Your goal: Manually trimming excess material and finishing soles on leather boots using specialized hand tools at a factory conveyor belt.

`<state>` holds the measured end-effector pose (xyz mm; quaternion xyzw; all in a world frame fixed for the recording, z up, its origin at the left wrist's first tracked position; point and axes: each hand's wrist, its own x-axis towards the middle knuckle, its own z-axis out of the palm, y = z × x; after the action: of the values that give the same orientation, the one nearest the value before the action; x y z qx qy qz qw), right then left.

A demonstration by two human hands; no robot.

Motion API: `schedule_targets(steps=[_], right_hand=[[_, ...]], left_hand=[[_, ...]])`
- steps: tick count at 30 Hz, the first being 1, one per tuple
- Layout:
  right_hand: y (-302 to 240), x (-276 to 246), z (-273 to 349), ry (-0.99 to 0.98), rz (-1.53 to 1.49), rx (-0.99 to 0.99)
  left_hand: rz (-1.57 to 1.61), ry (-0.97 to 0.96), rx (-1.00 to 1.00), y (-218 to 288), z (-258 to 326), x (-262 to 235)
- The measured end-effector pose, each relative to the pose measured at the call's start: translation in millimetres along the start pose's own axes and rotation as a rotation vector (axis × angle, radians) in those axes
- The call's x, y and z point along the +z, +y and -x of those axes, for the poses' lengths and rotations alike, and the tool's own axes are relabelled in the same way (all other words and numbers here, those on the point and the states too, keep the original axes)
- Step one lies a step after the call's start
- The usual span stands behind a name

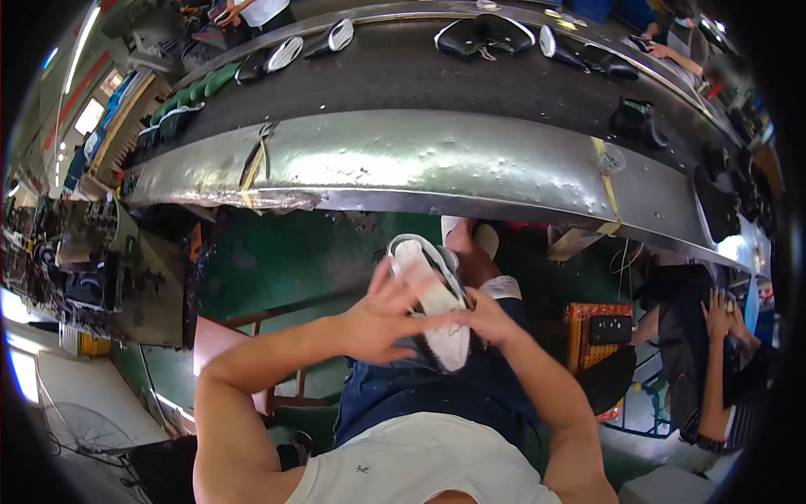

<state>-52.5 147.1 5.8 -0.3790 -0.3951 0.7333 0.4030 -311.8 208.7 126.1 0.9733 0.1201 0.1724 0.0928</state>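
A shoe upper point(451, 346) with a pale, whitish underside turned up and a dark edge is held above my lap. My right hand point(489, 317) is closed round its right side, with part of its fingers hidden behind it. My left hand point(378, 319) lies across the left side of the shoe upper, fingers stretched and spread, some of them smeared by motion. Whether the left palm presses on the surface I cannot tell.
A metal-edged bench point(378, 160) with a dark conveyor belt point(369, 84) runs across ahead. Pincers point(255, 155) lie on its edge. Black shoe uppers point(484, 35) are spread along the belt. Machinery point(75, 260) stands left; a co-worker's hands point(719, 315) show at right.
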Motion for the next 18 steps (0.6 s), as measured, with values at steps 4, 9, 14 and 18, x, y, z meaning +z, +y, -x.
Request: schedule_targets(steps=[4,9,14,18], right_hand=[[41.7,39.8,-12.3,0.083,0.224,-0.014],[73.5,32.9,-5.6,0.123,0.570,-0.163],[15.7,37.3,18.8,0.047,0.476,0.102],[-7.4,46.4,53.4,0.182,0.140,0.217]], left_hand=[[0.787,0.542,-0.706,-44.6,50.2,74.8],[1.299,0.504,-0.905,-46.3,57.7,108.1],[1.259,0.585,-0.807,-35.5,60.5,114.0],[1.143,0.444,-0.768,-36.3,64.0,116.1]])
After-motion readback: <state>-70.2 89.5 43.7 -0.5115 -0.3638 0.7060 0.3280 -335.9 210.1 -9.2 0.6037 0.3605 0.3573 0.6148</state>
